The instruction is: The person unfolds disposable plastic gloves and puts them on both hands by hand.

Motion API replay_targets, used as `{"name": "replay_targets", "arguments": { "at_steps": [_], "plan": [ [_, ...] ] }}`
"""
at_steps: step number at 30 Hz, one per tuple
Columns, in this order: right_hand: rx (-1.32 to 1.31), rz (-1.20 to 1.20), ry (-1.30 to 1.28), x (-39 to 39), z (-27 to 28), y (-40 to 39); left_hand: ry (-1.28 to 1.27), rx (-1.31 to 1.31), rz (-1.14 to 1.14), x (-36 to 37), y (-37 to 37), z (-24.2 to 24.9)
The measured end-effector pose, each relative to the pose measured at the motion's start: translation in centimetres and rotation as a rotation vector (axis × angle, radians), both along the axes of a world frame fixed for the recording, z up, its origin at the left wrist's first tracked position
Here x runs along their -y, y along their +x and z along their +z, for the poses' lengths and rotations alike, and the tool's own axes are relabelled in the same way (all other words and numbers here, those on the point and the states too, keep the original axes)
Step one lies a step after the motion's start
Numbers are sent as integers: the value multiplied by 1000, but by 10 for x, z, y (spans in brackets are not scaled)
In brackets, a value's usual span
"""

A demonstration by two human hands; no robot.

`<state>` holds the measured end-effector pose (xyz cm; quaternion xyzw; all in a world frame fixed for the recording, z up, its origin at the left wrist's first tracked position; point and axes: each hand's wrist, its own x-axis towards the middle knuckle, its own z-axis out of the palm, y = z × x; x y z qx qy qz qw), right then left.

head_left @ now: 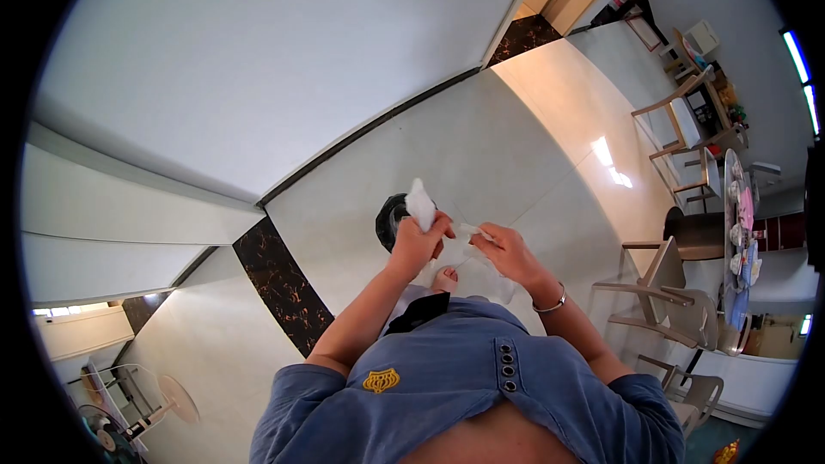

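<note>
A crumpled white wad that looks like tissue (419, 206) sticks up out of my left hand (416, 242), whose fingers are closed around it. A short way to the right, my right hand (509, 254) pinches a thin, whitish see-through plastic film (471, 229). More of the film hangs pale below that hand, in front of my clothes. Behind and below my left hand stands a black round bin (389, 222) on the floor, partly covered by the hand and the wad.
A white wall (284, 51) with a dark skirting runs along the far side. Dark marbled strips (279, 279) cross the pale tiled floor (447, 133). To the right are wooden chairs (662, 292) and a table (732, 241) with things on it. A fan (176, 399) stands lower left.
</note>
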<state>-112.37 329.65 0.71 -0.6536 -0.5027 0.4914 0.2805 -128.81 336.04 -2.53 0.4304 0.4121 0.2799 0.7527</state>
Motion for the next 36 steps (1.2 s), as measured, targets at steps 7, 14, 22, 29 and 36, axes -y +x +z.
{"name": "replay_targets", "arguments": {
  "at_steps": [7,14,22,29,36],
  "plan": [
    [134,-30,158,7,12,-6,-154,173,-30,10,-3,12],
    [251,27,62,10,17,-9,-175,228,-93,17,-1,17],
    [86,-37,176,15,12,-14,-18,48,-123,19,-4,18],
    [-79,-130,124,14,23,-15,-73,84,-79,15,-9,25],
    [-100,-115,195,13,12,-21,-82,99,-109,18,-5,29]
  ]
}}
